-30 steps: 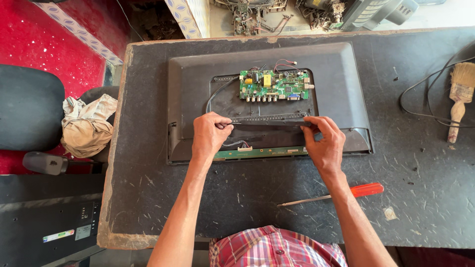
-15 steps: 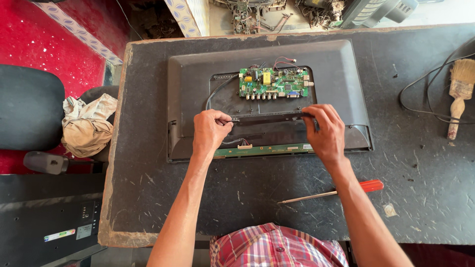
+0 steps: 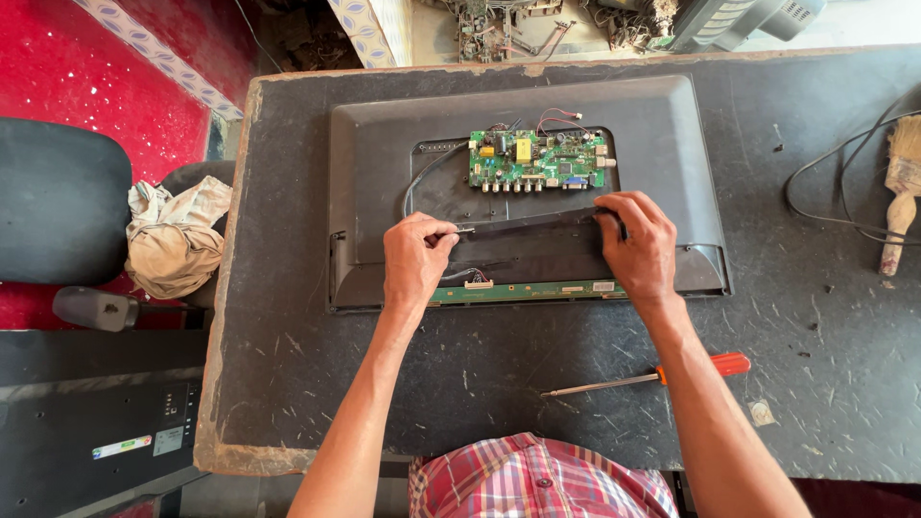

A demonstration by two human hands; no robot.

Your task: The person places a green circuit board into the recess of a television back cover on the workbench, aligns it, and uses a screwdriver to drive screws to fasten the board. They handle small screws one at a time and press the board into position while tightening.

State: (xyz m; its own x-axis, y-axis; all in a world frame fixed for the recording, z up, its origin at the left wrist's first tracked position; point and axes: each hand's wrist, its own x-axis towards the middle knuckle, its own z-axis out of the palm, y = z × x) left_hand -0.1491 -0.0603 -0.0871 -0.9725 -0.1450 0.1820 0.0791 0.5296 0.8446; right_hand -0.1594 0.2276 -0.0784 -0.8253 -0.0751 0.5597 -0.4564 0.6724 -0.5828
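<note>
Both hands [image 3: 414, 261] [image 3: 640, 247] grip the panel [image 3: 528, 242] (edges).

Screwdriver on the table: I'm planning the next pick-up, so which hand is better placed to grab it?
Right. The screwdriver lies beside the right forearm, just below the right hand; the left hand would have to cross over.

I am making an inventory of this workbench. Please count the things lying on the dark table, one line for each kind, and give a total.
Flat screen set, back side up, cover open: 1
Screwdriver with orange grip: 1
Paintbrush: 1
Black cable: 1
Total: 4

Left hand and right hand both hold the dark strip across the set.
</note>
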